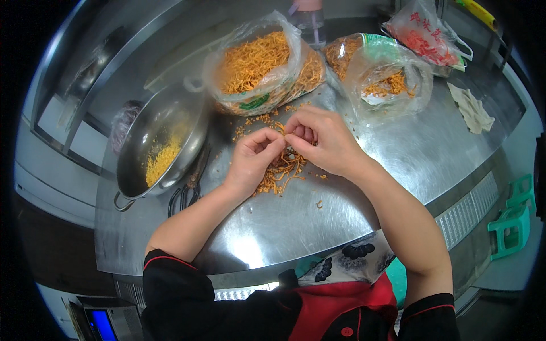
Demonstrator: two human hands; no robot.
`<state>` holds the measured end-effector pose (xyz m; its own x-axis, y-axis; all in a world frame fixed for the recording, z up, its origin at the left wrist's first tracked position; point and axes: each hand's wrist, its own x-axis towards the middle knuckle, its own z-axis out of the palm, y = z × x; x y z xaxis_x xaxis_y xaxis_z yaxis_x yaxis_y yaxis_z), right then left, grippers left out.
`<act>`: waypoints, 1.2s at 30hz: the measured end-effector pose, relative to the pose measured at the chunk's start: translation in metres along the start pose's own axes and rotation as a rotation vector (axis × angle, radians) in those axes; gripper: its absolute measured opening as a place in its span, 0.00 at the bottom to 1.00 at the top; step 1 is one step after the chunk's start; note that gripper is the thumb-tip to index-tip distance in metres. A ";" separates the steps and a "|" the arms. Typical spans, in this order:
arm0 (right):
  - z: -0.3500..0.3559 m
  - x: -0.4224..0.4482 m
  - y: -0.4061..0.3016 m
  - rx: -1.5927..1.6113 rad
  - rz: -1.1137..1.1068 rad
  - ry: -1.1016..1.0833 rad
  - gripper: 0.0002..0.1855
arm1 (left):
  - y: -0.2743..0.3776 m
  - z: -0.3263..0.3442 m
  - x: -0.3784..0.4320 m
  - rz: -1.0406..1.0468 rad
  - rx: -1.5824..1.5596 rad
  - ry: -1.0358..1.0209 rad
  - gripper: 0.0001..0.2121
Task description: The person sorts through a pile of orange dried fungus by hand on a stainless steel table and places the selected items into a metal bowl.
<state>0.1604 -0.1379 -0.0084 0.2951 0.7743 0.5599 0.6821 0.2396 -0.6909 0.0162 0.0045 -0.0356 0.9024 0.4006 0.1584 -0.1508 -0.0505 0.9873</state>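
My left hand (256, 160) and my right hand (326, 138) meet over the steel table, thumbs and forefingers pinched together. Between the fingertips is a thin orange strand (280, 127), apparently a dried cordyceps mushroom, mostly hidden by the fingers. Beneath both hands lies a loose pile of similar orange strands (285, 168) with crumbs around it. Beyond them stands an open clear plastic bag (298, 87) full of these strands. To its right, a smaller open plastic bag (416, 96) holds a few more.
At left, a tilted steel basin (194, 147) holds yellow crumbs (164, 160); black-handled scissors (185, 196) lie beside it. A crumpled cloth (471, 108) lies on the steel table (341, 213) at right. Behind are a pink-lidded bottle (313, 27) and a bag with red contents (426, 40).
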 end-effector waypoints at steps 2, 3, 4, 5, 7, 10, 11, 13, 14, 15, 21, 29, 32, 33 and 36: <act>0.001 0.000 0.001 0.011 0.010 -0.010 0.03 | 0.002 0.003 -0.002 -0.001 0.046 -0.007 0.05; 0.001 0.000 0.001 0.009 0.008 -0.007 0.03 | 0.002 0.003 -0.002 0.003 0.059 -0.005 0.06; 0.002 -0.001 0.001 0.006 0.006 -0.004 0.03 | 0.001 0.002 -0.002 0.008 0.072 -0.003 0.06; 0.002 0.000 0.001 0.004 0.004 -0.001 0.03 | 0.000 0.002 -0.002 0.012 0.085 0.000 0.06; 0.001 -0.001 0.002 -0.012 0.002 -0.002 0.02 | 0.002 0.004 -0.001 0.009 0.072 -0.017 0.06; 0.001 -0.001 0.003 -0.026 -0.016 -0.021 0.03 | 0.001 0.003 -0.001 0.005 0.062 -0.026 0.06; 0.001 -0.001 0.003 -0.029 -0.024 -0.030 0.03 | 0.001 0.003 -0.001 0.003 0.061 -0.027 0.06; 0.002 -0.001 0.006 0.037 -0.010 -0.045 0.03 | 0.002 0.004 -0.002 0.006 0.083 -0.012 0.06; 0.002 -0.001 0.007 0.070 -0.004 -0.053 0.04 | 0.002 0.005 -0.003 0.007 0.094 -0.004 0.06; 0.002 -0.001 0.008 0.128 0.032 -0.075 0.03 | 0.002 0.005 -0.002 0.010 0.096 -0.009 0.06; 0.001 0.000 0.013 0.376 0.152 -0.125 0.03 | 0.003 0.001 -0.002 -0.006 0.045 -0.022 0.05; -0.003 0.000 0.019 0.044 0.161 0.108 0.03 | 0.031 -0.003 -0.002 0.125 0.003 0.106 0.05; -0.005 0.000 0.017 -0.049 0.190 0.095 0.04 | 0.057 -0.007 -0.003 0.191 0.051 0.156 0.05; -0.007 -0.001 0.019 -0.084 0.173 0.105 0.04 | 0.061 -0.009 0.000 0.198 0.045 0.153 0.05; -0.007 -0.002 0.019 -0.148 0.134 0.109 0.03 | 0.086 -0.020 0.015 0.264 0.239 0.254 0.06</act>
<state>0.1772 -0.1387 -0.0192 0.4547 0.7238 0.5190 0.7201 0.0442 -0.6925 0.0086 0.0240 0.0517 0.7134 0.5562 0.4263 -0.2385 -0.3792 0.8940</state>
